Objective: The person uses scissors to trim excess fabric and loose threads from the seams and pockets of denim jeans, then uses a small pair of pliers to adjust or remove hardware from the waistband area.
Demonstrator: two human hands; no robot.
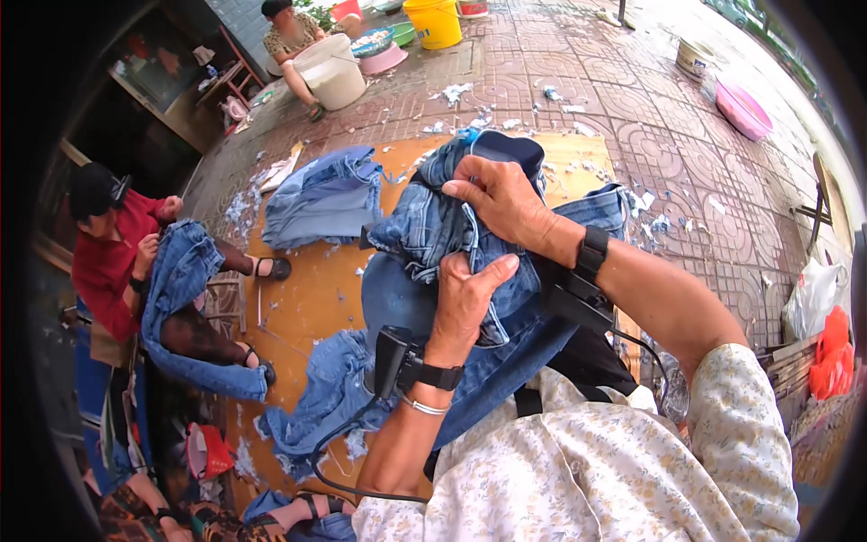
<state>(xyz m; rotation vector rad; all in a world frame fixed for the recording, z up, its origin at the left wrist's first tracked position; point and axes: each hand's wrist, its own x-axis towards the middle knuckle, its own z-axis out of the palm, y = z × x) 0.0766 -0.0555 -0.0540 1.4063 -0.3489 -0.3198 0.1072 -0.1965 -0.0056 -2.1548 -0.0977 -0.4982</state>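
A bunched pair of blue jeans (424, 217) lies over my lap, with a dark waistband piece at its top. My left hand (465, 294) is closed on the lower part of the fabric, its thumb lying along a seam. My right hand (501, 203) pinches the folds higher up, fingers bent over the cloth. Lighter folded jeans (321, 194) lie on the orange board (289, 289) behind, and more crumpled denim (321, 397) lies by my left forearm.
A person in red (104, 262) at left holds jeans; another (284, 50) sits among buckets (330, 77) at back. Partly seen legs (144, 497) are at lower left. A pink basin (742, 108), plastic bags (813, 298) and scattered scraps (456, 95) are on the paving.
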